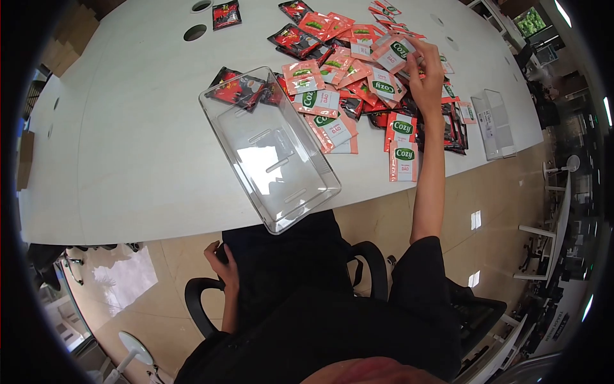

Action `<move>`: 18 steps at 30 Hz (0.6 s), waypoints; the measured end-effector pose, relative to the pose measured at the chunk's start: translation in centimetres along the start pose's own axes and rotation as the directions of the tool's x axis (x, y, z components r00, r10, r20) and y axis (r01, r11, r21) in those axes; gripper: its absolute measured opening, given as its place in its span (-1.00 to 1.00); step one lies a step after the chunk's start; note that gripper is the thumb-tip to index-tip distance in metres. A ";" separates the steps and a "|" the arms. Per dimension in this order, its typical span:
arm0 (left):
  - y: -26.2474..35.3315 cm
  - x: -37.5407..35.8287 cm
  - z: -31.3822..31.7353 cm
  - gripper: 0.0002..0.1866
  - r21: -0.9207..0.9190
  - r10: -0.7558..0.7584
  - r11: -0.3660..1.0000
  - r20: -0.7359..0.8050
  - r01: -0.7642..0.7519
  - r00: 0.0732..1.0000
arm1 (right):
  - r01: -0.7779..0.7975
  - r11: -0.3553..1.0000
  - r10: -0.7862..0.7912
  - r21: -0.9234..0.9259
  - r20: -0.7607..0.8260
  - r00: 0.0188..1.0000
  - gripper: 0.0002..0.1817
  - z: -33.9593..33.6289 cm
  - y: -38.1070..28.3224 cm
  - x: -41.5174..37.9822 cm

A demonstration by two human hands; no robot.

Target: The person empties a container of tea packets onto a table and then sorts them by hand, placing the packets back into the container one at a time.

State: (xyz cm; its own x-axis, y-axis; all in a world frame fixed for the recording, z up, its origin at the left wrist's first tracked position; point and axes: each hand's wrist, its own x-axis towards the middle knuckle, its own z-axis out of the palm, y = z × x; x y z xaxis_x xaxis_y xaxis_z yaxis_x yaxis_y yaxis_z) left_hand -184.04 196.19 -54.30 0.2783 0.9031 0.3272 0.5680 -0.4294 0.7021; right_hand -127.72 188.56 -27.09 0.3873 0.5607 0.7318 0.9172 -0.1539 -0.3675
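Head view: right hand (pixel 426 69) holds Cozy sachet (pixel 391 54)

The right fingers (pixel 434 59) hold a pink Cozy packet (pixel 391 54) at the packet pile (pixel 345 75).

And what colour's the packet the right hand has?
The packet in the right hand is pink and whitish with a green oval, best in the head view.

Brown boxes (pixel 71 40); glossy floor (pixel 358 227)
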 end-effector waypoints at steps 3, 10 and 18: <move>7.9 0.9 -1.5 -0.63 0.035 0.299 0.954 -0.030 -0.298 0.954 | -0.011 1.000 0.011 -0.013 -0.016 1.000 -0.64 0.0 -0.8 0.0; 20.6 10.6 -2.9 -0.58 -0.159 0.662 0.437 -0.610 -0.885 0.436 | 0.076 0.997 -0.077 -0.019 -0.040 0.996 -0.53 0.1 -0.8 0.1; 30.0 24.0 -3.1 -0.61 -0.593 0.552 0.724 0.192 -0.352 0.812 | 0.088 0.991 -0.066 0.100 -0.211 0.975 -0.59 0.9 -5.0 1.8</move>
State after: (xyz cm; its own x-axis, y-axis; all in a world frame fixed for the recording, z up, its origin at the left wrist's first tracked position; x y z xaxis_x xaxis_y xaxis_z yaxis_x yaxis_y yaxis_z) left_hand -162.72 205.00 -23.38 0.6881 0.4942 0.5313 -0.1458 -0.6231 0.7684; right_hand -131.69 191.10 -24.43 0.3374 0.3856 0.8588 0.9339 -0.0222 -0.3569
